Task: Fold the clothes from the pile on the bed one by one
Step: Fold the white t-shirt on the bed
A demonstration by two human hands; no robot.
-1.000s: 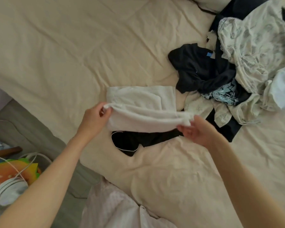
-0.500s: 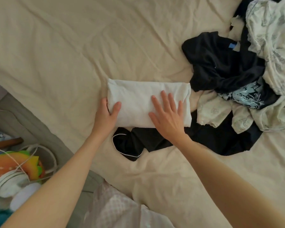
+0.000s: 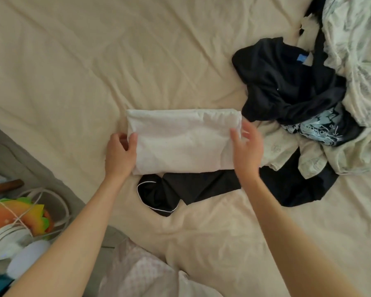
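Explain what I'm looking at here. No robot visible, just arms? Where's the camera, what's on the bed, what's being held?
There is no machine: a person is folding laundry with bare hands, and the single picture comes from a wide-angle camera worn on their head, looking forward and down. That is why both forearms enter from the bottom of the frame.

The surface is a bed with a cream sheet. In the middle lies a folded white garment. The left hand grips its left edge, thumb on top. The right hand is at its right edge, fingers relaxed; I cannot tell whether it touches the cloth.

Partly under the white garment's near edge lies a black garment with white piping. To the right is the unfolded pile, dark and pale clothes mixed.
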